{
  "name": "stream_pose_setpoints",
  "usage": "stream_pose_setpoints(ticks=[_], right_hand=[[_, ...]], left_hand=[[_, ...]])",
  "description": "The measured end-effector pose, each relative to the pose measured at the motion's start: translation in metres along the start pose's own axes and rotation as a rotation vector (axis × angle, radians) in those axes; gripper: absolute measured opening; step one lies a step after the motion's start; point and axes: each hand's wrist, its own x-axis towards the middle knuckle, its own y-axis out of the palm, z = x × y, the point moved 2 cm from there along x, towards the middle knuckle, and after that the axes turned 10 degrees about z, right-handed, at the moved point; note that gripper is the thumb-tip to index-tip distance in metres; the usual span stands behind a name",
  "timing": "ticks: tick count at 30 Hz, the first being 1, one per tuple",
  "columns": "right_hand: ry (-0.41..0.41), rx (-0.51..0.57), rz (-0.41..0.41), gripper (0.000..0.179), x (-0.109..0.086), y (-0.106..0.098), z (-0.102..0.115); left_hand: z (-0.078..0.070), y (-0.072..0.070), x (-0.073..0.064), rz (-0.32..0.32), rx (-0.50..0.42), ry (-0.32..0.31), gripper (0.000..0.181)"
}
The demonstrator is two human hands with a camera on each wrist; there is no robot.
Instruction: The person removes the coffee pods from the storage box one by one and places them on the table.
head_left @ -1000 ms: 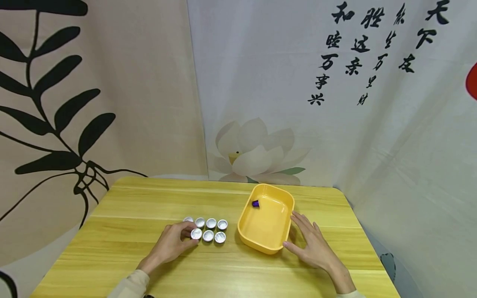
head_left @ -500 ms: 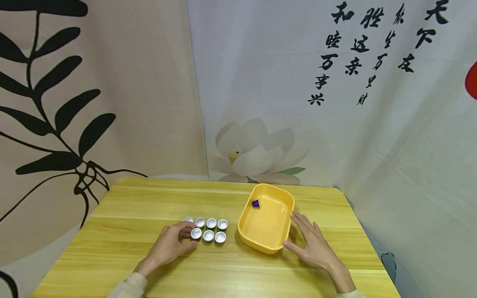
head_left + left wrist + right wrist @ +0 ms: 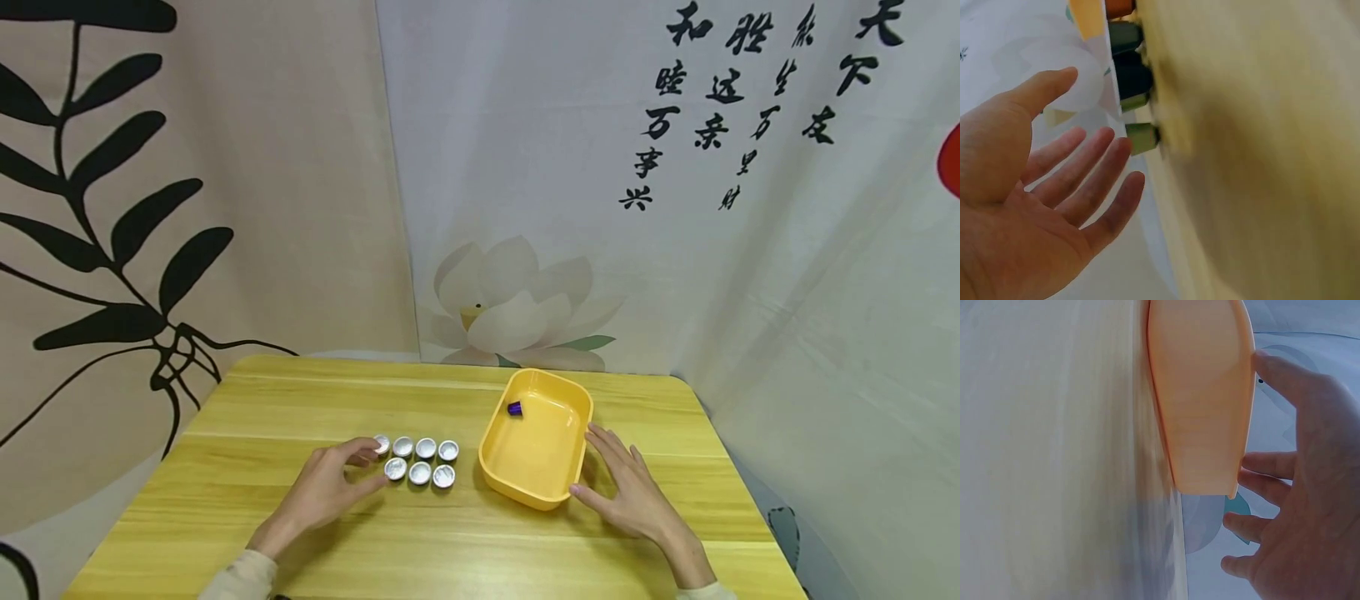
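Observation:
Two rows of small coffee capsules stand foil side up on the table; the front row's leftmost capsule point(image 3: 395, 469) is closest to the thumb of my left hand point(image 3: 318, 492). That hand's fingertips reach the leftmost back-row capsule point(image 3: 382, 445), with thumb and fingers spread. In the left wrist view, nothing is in the palm, and a light green capsule point(image 3: 1142, 138) shows just beyond the fingertips. My right hand point(image 3: 637, 496) touches the side rim of a yellow tray point(image 3: 525, 497) with extended fingers and thumb. A purple capsule point(image 3: 514, 409) lies on its side in the tray.
The wooden table point(image 3: 300, 400) ends at a hanging cloth backdrop point(image 3: 540, 167) with lettering and a lotus print. More capsules, such as a dark one point(image 3: 1134, 78), line up behind the light green one in the left wrist view.
My left hand has drawn back to the left from the front-row capsule, and its fingers have spread away from it. The capsules and tray stay in place; my right hand has not moved.

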Motion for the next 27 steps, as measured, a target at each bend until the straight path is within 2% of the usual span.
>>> stream_pose_setpoints(ticks=[7, 14, 20, 27], right_hand=[[-0.003, 0.006, 0.000, 0.094, 0.000, -0.001, 0.001], [0.001, 0.002, 0.003, 0.094, -0.001, 0.000, 0.001], [-0.001, 0.006, 0.002, 0.093, -0.001, 0.000, 0.002], [-0.073, 0.009, -0.076, 0.091, -0.002, 0.002, -0.001]], left_hand=[[-0.010, -0.009, 0.012, -0.023, 0.035, 0.041, 0.051], [-0.027, -0.008, 0.029, -0.011, 0.051, 0.125, 0.050], [-0.042, -0.009, 0.045, 0.052, 0.036, 0.169, 0.053], [-0.055, -0.001, 0.068, 0.109, 0.046, 0.256, 0.055]])
